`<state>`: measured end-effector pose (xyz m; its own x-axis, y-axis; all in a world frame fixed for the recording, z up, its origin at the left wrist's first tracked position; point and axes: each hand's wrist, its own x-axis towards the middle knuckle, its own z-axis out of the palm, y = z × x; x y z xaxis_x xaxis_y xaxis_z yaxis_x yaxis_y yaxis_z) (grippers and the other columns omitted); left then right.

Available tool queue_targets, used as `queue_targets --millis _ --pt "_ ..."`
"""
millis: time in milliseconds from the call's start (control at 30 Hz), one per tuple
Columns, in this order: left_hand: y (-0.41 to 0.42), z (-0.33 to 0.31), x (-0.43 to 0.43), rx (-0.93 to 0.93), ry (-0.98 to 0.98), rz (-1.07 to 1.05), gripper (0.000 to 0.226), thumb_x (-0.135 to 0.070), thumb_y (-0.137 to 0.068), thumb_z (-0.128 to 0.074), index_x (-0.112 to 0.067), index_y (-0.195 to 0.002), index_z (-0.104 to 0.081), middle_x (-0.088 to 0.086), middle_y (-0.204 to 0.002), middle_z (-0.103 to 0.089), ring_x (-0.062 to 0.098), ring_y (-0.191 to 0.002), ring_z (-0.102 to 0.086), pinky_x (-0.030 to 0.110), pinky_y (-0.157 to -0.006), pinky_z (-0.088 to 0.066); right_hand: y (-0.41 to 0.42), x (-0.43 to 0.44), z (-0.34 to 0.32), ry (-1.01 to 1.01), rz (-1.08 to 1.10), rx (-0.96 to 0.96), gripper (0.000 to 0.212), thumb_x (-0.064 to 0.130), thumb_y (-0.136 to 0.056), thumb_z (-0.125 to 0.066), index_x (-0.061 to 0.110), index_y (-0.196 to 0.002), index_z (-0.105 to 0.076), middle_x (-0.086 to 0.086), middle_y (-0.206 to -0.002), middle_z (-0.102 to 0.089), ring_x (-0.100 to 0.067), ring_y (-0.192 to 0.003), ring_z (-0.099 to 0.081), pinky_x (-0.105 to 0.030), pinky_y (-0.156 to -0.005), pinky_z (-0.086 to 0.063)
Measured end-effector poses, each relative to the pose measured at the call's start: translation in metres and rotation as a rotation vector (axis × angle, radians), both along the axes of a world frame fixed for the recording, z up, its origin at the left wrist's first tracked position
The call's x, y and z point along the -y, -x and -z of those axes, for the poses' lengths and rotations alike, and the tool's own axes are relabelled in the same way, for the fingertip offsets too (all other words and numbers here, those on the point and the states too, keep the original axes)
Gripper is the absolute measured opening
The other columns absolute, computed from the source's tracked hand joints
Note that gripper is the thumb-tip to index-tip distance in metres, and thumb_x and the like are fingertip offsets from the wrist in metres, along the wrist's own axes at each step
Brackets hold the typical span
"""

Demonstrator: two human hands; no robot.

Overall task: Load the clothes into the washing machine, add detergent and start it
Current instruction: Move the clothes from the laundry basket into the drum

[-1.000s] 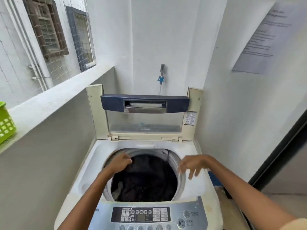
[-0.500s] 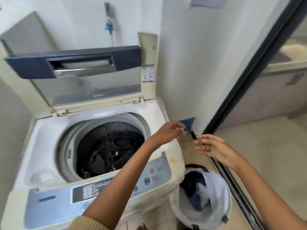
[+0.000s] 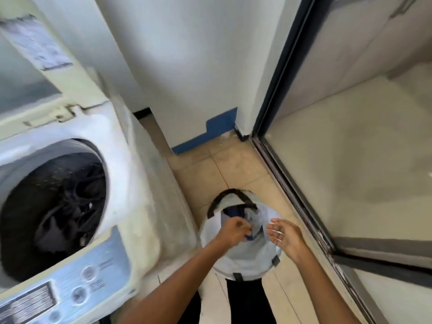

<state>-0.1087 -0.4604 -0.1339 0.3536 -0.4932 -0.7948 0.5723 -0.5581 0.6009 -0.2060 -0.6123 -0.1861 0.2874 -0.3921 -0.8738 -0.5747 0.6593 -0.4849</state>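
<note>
Two bare hands reach down into a round white fabric laundry basket (image 3: 243, 260) with dark straps, standing on the tiled floor (image 3: 224, 164). The left hand (image 3: 233, 232) pinches a dark blue garment (image 3: 249, 237) inside it; the right hand (image 3: 284, 235) hovers wide and empty just beside. Farther left, the cream top-loading washing machine (image 3: 131, 183) stands lid-up, dark clothes (image 3: 60, 216) heaped in its drum.

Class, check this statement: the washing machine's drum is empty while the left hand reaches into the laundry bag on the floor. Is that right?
Not quite. The head view shows the drum already holds dark clothes. The rest stands: the left hand reaches into the laundry bag on the floor.
</note>
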Motion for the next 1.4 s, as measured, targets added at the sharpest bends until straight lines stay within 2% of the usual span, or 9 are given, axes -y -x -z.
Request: queue_targets --millis 267,500,667,833,933,1033,1167,1300,1400 --pt "0.012 0.204 0.006 -0.289 -0.260 -0.330 0.029 0.001 -0.096 -0.035 -0.009 -0.071 -0.047 0.005 -0.061 -0.049 0.002 -0.026 -0.047 0.009 -0.027 -0.029 0.002 0.030 0.188 -0.057 -0.279 -0.264 0.010 0.007 -0.093 -0.048 0.006 -0.085 -0.052 -0.011 -0.068 -0.051 -0.022 -0.060 -0.048 -0.029 -0.056 -0.039" --pt "0.034 0.357 0.014 -0.209 -0.432 -0.202 0.020 -0.015 -0.097 -0.038 -0.018 -0.084 -0.053 -0.002 -0.075 -0.058 0.011 -0.061 -0.052 0.020 -0.053 -0.037 0.009 0.032 0.356 0.131 -0.707 -0.309 0.019 0.007 -0.092 -0.044 0.011 -0.096 -0.062 -0.025 -0.111 -0.058 -0.036 -0.103 -0.056 -0.039 -0.090 -0.045" --pt "0.034 0.431 0.012 -0.174 -0.433 -0.161 0.029 -0.009 -0.096 -0.040 0.001 -0.118 -0.055 0.010 -0.097 -0.058 0.009 -0.063 -0.053 0.007 -0.038 -0.039 -0.005 0.019 0.447 0.315 -1.070 -0.256 0.029 0.012 -0.080 -0.057 -0.010 -0.098 -0.065 -0.033 -0.113 -0.059 -0.033 -0.101 -0.059 -0.035 -0.079 -0.041" --pt "0.039 0.467 0.009 -0.232 -0.453 -0.159 0.029 -0.017 -0.097 -0.036 -0.011 -0.119 -0.055 0.008 -0.107 -0.062 0.018 -0.082 -0.059 0.022 -0.063 -0.043 -0.025 -0.005 0.498 0.245 -1.103 -0.201 0.055 0.012 -0.087 -0.057 0.022 -0.138 -0.041 -0.002 -0.157 -0.004 -0.025 -0.123 -0.043 -0.040 -0.097 -0.045" --pt "0.041 0.469 0.007 -0.245 -0.459 -0.143 0.030 -0.017 -0.098 -0.035 -0.010 -0.121 -0.054 0.012 -0.120 -0.062 0.025 -0.100 -0.061 0.027 -0.076 -0.045 -0.037 -0.010 0.503 0.136 -0.930 -0.180 0.050 0.007 -0.085 -0.055 0.019 -0.132 -0.045 -0.001 -0.136 -0.040 -0.026 -0.097 -0.052 -0.038 -0.072 -0.051" --pt "0.042 0.456 0.004 -0.241 -0.432 -0.155 0.032 -0.015 -0.098 -0.035 -0.009 -0.123 -0.053 0.013 -0.122 -0.061 0.024 -0.099 -0.060 0.024 -0.072 -0.045 -0.045 0.001 0.492 0.170 -0.745 -0.170 0.015 0.005 -0.072 -0.062 0.011 -0.061 -0.053 -0.003 -0.058 -0.049 -0.018 -0.060 -0.041 -0.029 -0.053 -0.036" --pt "0.042 0.439 -0.001 -0.165 -0.368 -0.202 0.041 -0.007 -0.091 -0.050 -0.016 -0.130 -0.045 0.013 -0.123 -0.059 0.018 -0.084 -0.059 0.022 -0.065 -0.044 -0.048 0.018 0.431 -0.025 -0.382 -0.140 0.025 0.014 -0.084 -0.060 0.011 -0.060 -0.054 0.002 -0.046 -0.056 -0.011 -0.049 -0.045 -0.017 -0.048 -0.043" --pt "0.037 0.416 0.003 0.096 -0.180 -0.130 0.102 0.006 -0.072 -0.070 -0.022 -0.148 -0.008 0.009 -0.149 -0.027 0.020 -0.132 -0.036 0.035 -0.104 -0.041 -0.041 0.009 0.362 -0.124 -0.236 0.007 0.042 0.025 -0.076 -0.062 0.016 -0.041 -0.042 0.002 -0.033 -0.040 -0.015 -0.042 -0.038 -0.023 -0.045 -0.029" --pt "0.032 0.400 0.012 0.268 -0.115 -0.052 0.108 0.001 -0.061 -0.079 -0.011 -0.147 -0.015 0.014 -0.148 -0.026 0.020 -0.132 -0.034 0.024 -0.100 -0.039 -0.035 -0.004 0.320 -0.259 -0.140 0.216 0.050 0.023 -0.080 -0.055 0.017 -0.034 -0.034 -0.001 -0.035 -0.035 -0.021 -0.048 -0.037 -0.027 -0.050 -0.034"
